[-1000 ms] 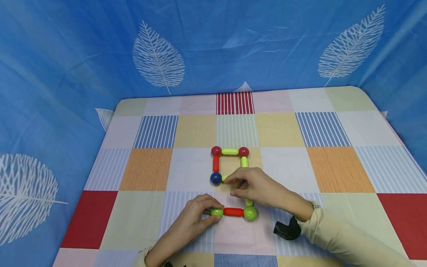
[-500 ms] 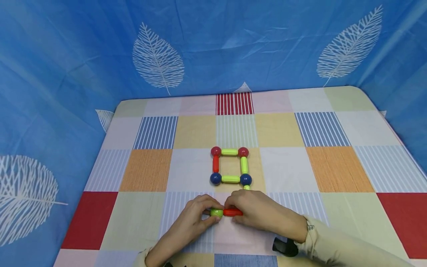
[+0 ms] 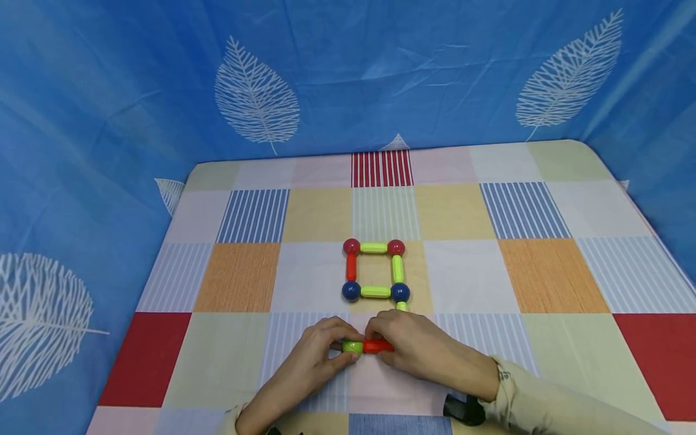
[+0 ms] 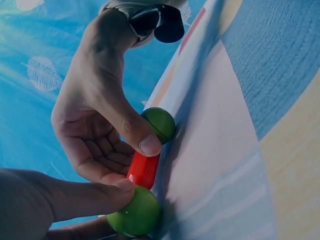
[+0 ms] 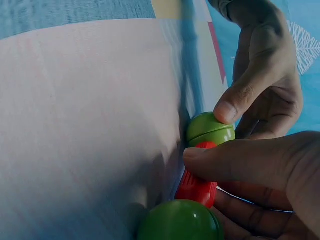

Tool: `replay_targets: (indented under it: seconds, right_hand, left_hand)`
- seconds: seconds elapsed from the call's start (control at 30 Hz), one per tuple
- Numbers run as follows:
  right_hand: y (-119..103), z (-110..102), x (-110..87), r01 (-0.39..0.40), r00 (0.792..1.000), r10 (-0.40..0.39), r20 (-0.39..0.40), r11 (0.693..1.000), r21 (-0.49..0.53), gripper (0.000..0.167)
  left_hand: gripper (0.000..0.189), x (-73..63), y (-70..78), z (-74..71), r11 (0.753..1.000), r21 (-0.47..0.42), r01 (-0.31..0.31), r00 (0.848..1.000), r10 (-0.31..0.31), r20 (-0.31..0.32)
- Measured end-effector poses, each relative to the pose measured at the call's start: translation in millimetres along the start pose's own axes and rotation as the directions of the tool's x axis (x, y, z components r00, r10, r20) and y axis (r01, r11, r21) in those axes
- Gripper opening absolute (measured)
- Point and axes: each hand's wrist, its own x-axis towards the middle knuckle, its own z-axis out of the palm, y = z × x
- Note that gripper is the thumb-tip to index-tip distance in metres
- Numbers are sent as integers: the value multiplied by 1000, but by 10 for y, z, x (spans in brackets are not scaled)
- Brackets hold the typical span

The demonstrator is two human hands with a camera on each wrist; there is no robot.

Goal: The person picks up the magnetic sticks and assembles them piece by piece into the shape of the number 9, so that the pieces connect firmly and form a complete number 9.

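My left hand (image 3: 318, 353) pinches a green ball (image 3: 353, 347) between thumb and fingers. Close beside it, my right hand (image 3: 429, 344) pinches the red rod (image 3: 377, 346) joined to that ball. The rod's far end meets a second green ball (image 4: 161, 124), which the right hand hides in the head view; it also shows as a green ball (image 5: 182, 222) in the right wrist view. Beyond the hands lies a square of rods with two red balls (image 3: 396, 248) and two blue balls (image 3: 400, 292) at its corners. From the right blue ball a yellow-green rod (image 3: 402, 306) runs under the right hand.
A patchwork cloth (image 3: 228, 350) covers the table. Blue curtains (image 3: 380, 72) with white leaf prints stand behind and at both sides. A black device (image 3: 464, 409) is strapped at the right wrist.
My right hand has moved down toward me from the square's lower side to the red rod and now pinches it. My left hand has stayed on the green ball.
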Motion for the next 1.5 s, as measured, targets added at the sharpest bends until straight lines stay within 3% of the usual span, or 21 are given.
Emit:
replay_targets:
  seconds: [0.47, 0.6, 0.67, 0.77, 0.87, 0.97, 1.2, 1.5]
  right_hand:
    - [27, -59, 28, 8, 1000, -8, -15, 1000, 27, 17]
    - [153, -301, 166, -30, 991, 32, -130, 999, 15, 19]
    - [289, -455, 276, -81, 971, 81, -226, 997, 8, 25]
    - [559, -644, 435, -184, 940, 186, -285, 982, 35, 37]
    - [762, -710, 544, -250, 933, 262, -246, 965, 81, 43]
    - [861, -676, 612, -219, 948, 241, -210, 968, 120, 37]
    - [880, -585, 681, -144, 961, 165, -223, 984, 110, 28]
    - [862, -593, 707, -195, 957, 207, -202, 978, 77, 30]
  left_hand:
    - [21, 23, -30, -51, 1000, 4, -21, 998, 21, 53]
    - [20, 22, -35, -48, 998, 46, -41, 999, 40, 38]
    - [20, 16, -39, -41, 997, 62, -45, 999, 43, 31]
    - [21, 9, -48, -33, 997, 66, -40, 999, 38, 29]
    - [22, 2, -54, -22, 997, 65, -34, 999, 32, 28]
    - [22, 2, -52, -26, 997, 75, -30, 999, 28, 29]
    - [21, 12, -45, -16, 995, 98, -19, 999, 16, 31]
    - [20, 1, -68, 10, 986, 147, -79, 997, 78, 11]
